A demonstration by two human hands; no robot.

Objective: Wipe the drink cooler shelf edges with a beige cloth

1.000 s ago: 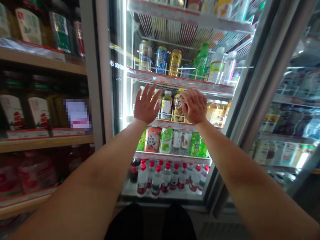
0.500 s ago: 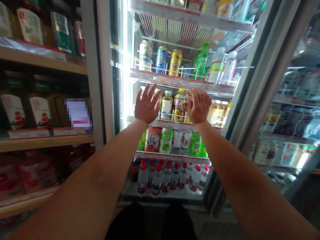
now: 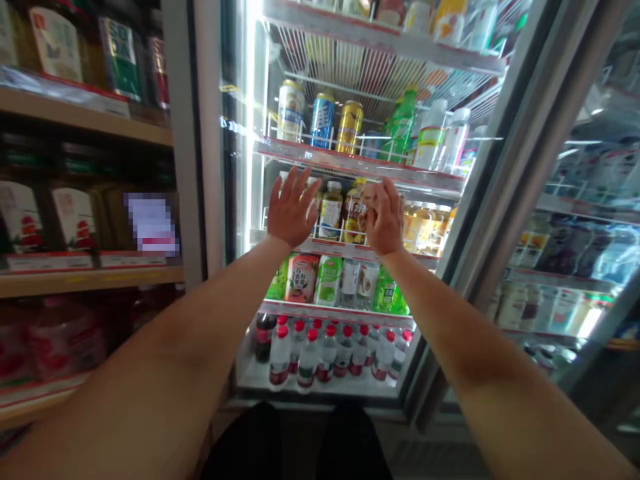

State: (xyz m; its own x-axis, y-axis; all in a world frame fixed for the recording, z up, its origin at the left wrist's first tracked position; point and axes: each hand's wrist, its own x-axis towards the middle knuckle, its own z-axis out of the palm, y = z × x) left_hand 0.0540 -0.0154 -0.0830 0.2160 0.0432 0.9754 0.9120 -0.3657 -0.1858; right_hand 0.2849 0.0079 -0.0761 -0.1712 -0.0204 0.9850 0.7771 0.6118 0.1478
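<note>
"SO/DA" on green-labelled bottle [image 3: 120, 57], 10 o'clock. 茶 on white-labelled bottle [image 3: 331, 213], just off centre toward 1. 百香果 红茶 on pink pack [image 3: 301, 280], 7 o'clock. Others too blurry.

Glossy metal gold can [image 3: 350, 127]; yellow-capped bottle [image 3: 353, 212], probably smooth plastic.
</note>
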